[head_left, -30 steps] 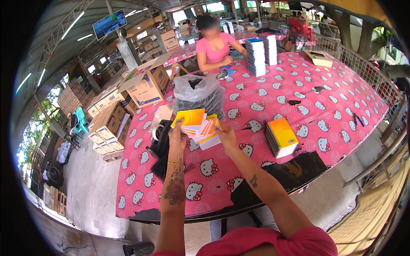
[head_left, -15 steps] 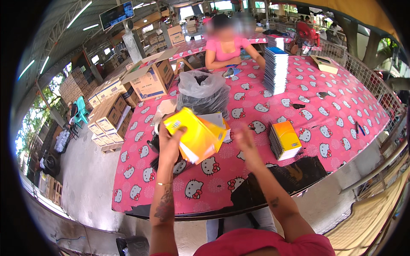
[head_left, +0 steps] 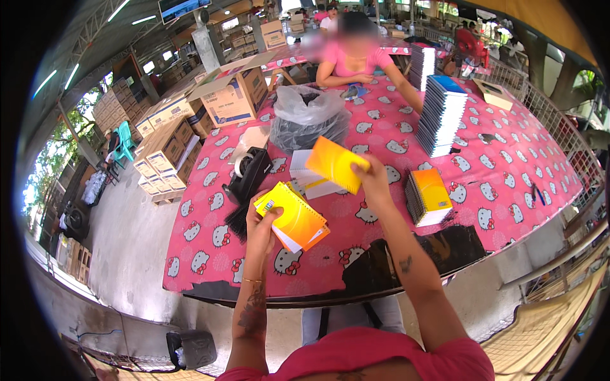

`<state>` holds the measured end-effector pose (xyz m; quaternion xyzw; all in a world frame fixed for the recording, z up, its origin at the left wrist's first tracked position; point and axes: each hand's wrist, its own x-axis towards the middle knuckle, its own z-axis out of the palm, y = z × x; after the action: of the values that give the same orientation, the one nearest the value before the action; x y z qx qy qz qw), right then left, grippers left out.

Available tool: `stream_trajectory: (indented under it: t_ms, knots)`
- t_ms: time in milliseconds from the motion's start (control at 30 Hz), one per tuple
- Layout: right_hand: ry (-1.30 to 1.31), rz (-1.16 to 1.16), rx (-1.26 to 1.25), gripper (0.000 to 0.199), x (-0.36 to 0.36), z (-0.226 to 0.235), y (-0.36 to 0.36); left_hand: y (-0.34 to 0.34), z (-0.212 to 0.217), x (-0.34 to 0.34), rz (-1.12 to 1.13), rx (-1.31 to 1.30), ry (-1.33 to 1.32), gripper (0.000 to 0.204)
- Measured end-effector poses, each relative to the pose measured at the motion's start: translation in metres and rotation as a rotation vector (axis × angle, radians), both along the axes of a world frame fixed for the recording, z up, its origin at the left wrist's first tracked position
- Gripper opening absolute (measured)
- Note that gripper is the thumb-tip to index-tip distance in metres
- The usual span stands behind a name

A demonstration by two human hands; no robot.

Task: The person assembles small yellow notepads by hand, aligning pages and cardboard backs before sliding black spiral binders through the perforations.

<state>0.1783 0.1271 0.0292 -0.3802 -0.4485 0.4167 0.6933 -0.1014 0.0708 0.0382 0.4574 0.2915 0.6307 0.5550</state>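
My left hand is closed on a fanned bunch of yellow-orange notebook covers with punched holes along one edge. White sheets show at its lower side. Up and to the right, my right hand pinches one yellow-orange cover, tilted above the table. Behind and partly under that cover lies a pile of white pages with some yellow. Black wire bindings lie left of my left hand, beside a black tape dispenser.
A grey plastic bag stands mid-table. To the right are a stack of yellow spiral notebooks and a tall stack of blue ones. A co-worker reaches toward it. Cartons stand at left; torn black covering edges the table.
My right hand has gone from a blurred position above the table to holding one cover up. The bunch in my left hand sits lower. The co-worker's arm now reaches behind the tall stack.
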Motion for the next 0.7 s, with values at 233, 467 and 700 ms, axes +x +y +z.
stream_trajectory:
  t_ms: [233, 467, 700]
  knots:
    - [-0.863, -0.465, 0.021, 0.048, -0.020, 0.002, 0.091, -0.021, 0.028, 0.027, -0.263, 0.177, 0.521, 0.060]
    - [-0.151, 0.542, 0.055, 0.088, -0.015, -0.007, -0.038, -0.043, 0.032, 0.076, -0.225, 0.652, 1.509, 0.085]
    - [-0.230, 0.668, -0.104, 0.104, 0.002, -0.058, -0.093, -0.045, 0.002, 0.076, 0.017, 0.512, 1.428, 0.104]
